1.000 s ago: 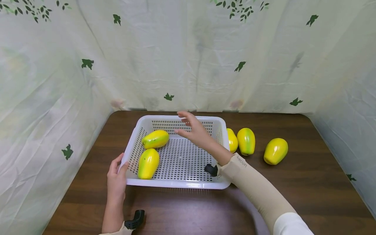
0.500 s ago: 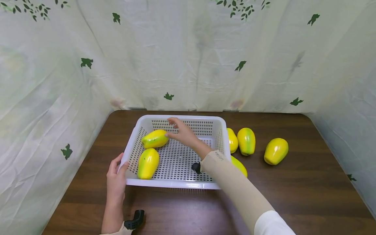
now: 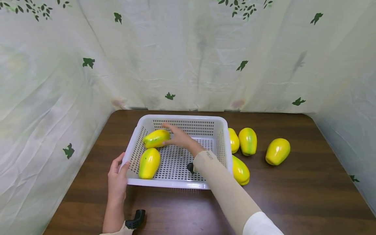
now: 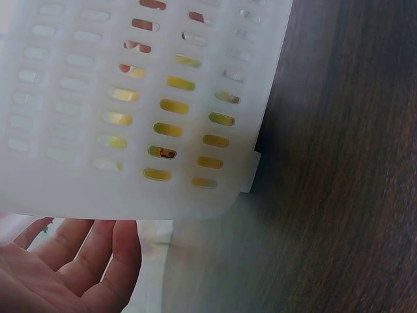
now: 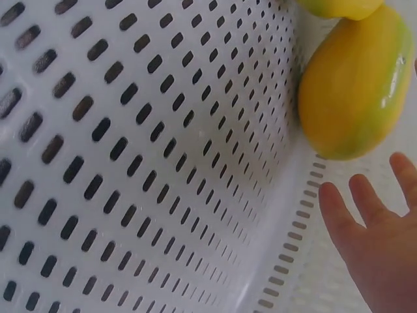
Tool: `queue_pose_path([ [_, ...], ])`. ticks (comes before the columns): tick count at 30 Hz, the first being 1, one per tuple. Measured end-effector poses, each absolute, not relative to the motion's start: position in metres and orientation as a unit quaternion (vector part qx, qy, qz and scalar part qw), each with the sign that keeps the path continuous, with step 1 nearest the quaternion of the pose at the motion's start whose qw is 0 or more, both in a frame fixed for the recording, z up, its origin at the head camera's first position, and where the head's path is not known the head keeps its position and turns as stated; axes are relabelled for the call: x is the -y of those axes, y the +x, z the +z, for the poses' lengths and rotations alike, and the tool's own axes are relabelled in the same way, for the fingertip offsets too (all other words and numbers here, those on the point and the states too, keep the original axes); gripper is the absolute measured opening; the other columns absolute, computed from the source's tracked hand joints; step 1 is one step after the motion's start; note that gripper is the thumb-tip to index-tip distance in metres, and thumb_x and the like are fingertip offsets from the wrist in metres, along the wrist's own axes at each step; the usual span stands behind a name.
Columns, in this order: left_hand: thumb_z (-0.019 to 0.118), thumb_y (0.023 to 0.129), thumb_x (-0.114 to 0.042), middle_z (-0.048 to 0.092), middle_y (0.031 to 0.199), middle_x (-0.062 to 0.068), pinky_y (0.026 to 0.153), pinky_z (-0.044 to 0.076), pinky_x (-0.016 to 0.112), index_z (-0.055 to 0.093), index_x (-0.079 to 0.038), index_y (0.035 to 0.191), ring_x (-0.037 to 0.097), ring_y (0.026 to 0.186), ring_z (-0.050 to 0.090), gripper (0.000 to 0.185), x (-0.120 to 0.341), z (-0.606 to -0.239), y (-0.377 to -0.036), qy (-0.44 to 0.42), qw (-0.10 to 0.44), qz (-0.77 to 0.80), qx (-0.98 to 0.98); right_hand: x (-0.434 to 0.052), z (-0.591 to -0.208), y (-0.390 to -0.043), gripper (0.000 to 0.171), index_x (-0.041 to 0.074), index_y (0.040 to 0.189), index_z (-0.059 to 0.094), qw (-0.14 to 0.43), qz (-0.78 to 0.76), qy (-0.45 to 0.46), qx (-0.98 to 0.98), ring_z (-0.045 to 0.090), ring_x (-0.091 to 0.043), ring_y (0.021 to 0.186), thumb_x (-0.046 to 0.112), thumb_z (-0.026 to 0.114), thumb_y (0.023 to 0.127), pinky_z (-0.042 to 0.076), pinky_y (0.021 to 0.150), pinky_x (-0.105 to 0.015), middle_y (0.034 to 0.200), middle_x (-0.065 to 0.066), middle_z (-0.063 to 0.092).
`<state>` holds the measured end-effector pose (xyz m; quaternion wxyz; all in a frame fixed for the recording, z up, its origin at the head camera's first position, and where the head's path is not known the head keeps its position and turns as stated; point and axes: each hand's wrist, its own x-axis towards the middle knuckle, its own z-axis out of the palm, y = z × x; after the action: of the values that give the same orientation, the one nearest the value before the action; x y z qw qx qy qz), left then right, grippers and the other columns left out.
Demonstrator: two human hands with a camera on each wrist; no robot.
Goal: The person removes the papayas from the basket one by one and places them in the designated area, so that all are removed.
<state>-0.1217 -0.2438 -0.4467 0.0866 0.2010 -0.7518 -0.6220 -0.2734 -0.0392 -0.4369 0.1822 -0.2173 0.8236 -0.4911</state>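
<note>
Leaf-printed sheets wall a dark wooden table; left hand grips the white basket at its near-left corner; right hand, fingers straight, touches the far mango inside.

A white perforated plastic basket fills the right wrist view, its slotted floor meeting a slotted wall. A yellow-green oval papaya lies against that wall, and the right hand's straightened fingertips hover just below it.
</note>
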Motion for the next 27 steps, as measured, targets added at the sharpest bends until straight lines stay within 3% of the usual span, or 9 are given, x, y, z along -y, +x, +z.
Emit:
queue_pose_path([
  [9, 0.044, 0.094, -0.032, 0.044, 0.132, 0.008, 0.092, 0.037, 0.049, 0.036, -0.020, 0.136, 0.026, 0.111, 0.046, 0.045, 0.2429, -0.4503, -0.1236, 0.196, 0.091, -0.619, 0.755, 0.0431, -0.4377, -0.2735, 0.075, 0.021, 0.140, 0.032, 0.205, -0.455, -0.246, -0.831, 0.025, -0.014, 0.129, 0.016, 0.072, 0.076, 0.020, 0.104, -0.038, 0.142, 0.004, 0.029],
  [15, 0.046, 0.093, -0.035, 0.044, 0.132, 0.008, 0.092, 0.036, 0.050, 0.037, -0.021, 0.136, 0.025, 0.110, 0.047, 0.047, 0.2426, -0.4492, -0.1225, 0.201, 0.096, -0.616, 0.755, 0.0453, -0.4369, -0.2736, 0.072, 0.025, 0.139, 0.036, 0.202, -0.402, -0.249, -0.858, 0.033, -0.017, 0.118, 0.021, 0.072, 0.076, 0.028, 0.100, -0.038, 0.135, -0.002, 0.030],
  [27, 0.046, 0.093, -0.033, 0.046, 0.130, 0.010, 0.087, 0.042, 0.047, 0.037, -0.019, 0.136, 0.027, 0.108, 0.049, 0.046, 0.2438, -0.4505, -0.1226, 0.193, 0.102, -0.618, 0.755, 0.0458, -0.4412, -0.2719, 0.064, 0.025, 0.131, 0.043, 0.206, -0.406, -0.257, -0.853, 0.041, -0.013, 0.112, 0.013, 0.073, 0.075, 0.034, 0.095, -0.033, 0.130, 0.003, 0.043],
])
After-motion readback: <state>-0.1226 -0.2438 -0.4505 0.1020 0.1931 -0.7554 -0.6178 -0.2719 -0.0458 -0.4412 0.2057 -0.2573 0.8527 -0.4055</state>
